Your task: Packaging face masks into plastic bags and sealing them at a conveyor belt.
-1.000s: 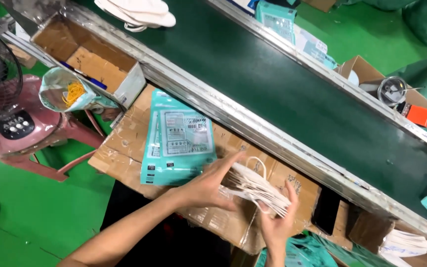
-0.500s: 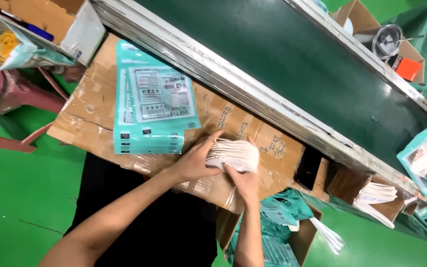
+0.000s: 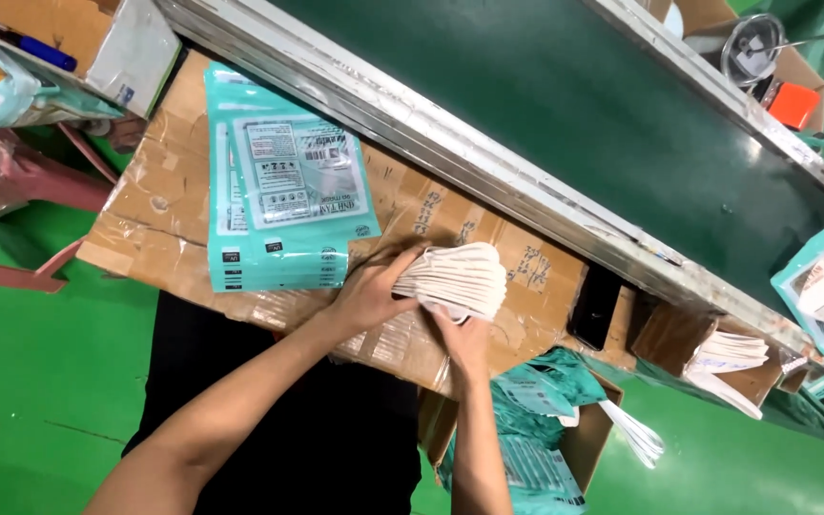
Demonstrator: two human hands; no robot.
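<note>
A stack of white face masks (image 3: 460, 278) rests on a taped cardboard work surface (image 3: 159, 205), squeezed between both hands. My left hand (image 3: 366, 294) grips the stack's left end with fingers curled over it. My right hand (image 3: 462, 339) holds the stack from below, thumb up against its underside. To the left lies a pile of flat teal mask pouches (image 3: 278, 186) with a printed white panel on top, just apart from my left hand.
A dark green conveyor belt (image 3: 565, 105) with a metal rail runs diagonally behind the cardboard. A black phone (image 3: 595, 305) lies right of the masks. Boxes hold loose masks (image 3: 731, 358) and teal pouches (image 3: 536, 429). A pink stool (image 3: 2, 219) stands at left.
The loose, fanned masks have been gathered into a tight stack between both hands. The view has shifted, so the pouches and cardboard sit further left and larger.
</note>
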